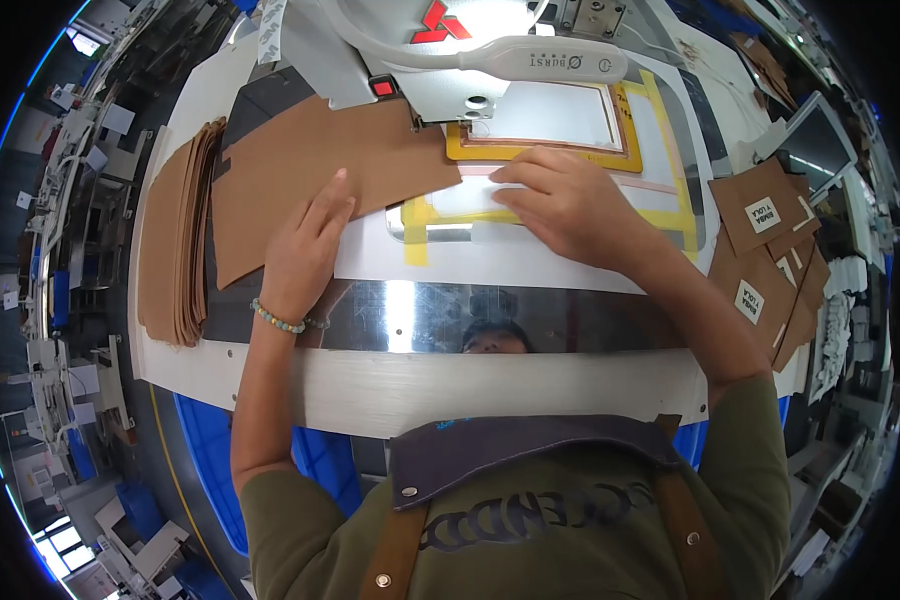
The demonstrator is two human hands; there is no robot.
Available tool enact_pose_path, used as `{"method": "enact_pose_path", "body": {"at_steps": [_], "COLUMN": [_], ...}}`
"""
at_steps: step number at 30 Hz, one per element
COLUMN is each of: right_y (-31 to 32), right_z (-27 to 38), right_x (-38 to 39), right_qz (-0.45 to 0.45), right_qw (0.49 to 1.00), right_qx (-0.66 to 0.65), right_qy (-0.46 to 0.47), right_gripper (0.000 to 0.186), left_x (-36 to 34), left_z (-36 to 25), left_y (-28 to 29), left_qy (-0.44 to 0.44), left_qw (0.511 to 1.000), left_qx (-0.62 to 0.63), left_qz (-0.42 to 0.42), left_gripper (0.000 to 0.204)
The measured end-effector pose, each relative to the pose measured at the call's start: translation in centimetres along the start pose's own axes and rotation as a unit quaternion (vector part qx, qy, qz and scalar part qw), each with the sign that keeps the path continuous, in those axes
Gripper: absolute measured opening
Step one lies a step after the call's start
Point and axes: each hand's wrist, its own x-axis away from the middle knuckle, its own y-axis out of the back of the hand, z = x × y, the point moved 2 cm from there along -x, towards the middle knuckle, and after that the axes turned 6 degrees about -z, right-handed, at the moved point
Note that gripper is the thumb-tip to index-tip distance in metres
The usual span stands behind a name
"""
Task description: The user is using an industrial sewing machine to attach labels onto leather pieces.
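My left hand (305, 245), wearing a bead bracelet, lies with fingers stretched on a brown sheet (390, 160) that reaches toward the machine head (440, 90). My right hand (560, 210) is over a white work area with yellow tape (670, 220) and a pink strip, its fingers bent and apart with nothing visible in them. Just beyond its fingertips is a yellow frame (625, 135) with a pale inner window, partly under the machine.
A stack of brown sheets (170, 250) stands at the left. Brown pieces with white labels (735, 270) pile at the right, near a monitor (815, 145). A steel strip (360, 315) crosses the table front. Blue bins (205, 450) sit below.
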Motion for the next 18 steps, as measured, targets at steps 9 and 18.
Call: {"method": "enact_pose_path", "body": {"at_steps": [9,18], "right_y": [-7.3,-8.4], "right_z": [1.8,2.1], "right_x": [-4.1,-4.3], "right_qz": [0.009,0.019], "right_qw": [0.985,0.973], "right_qx": [0.136,0.196], "right_qy": [0.103,0.118], "right_gripper": [0.010,0.005], "left_x": [6.3,9.6], "left_z": [3.6,8.0], "left_y": [2.7,3.4], "left_qy": [0.102,0.158], "left_qw": [0.993,0.982], "left_qx": [-0.062,-0.101], "left_qz": [-0.006,0.033], "left_gripper": [0.026,0.019]}}
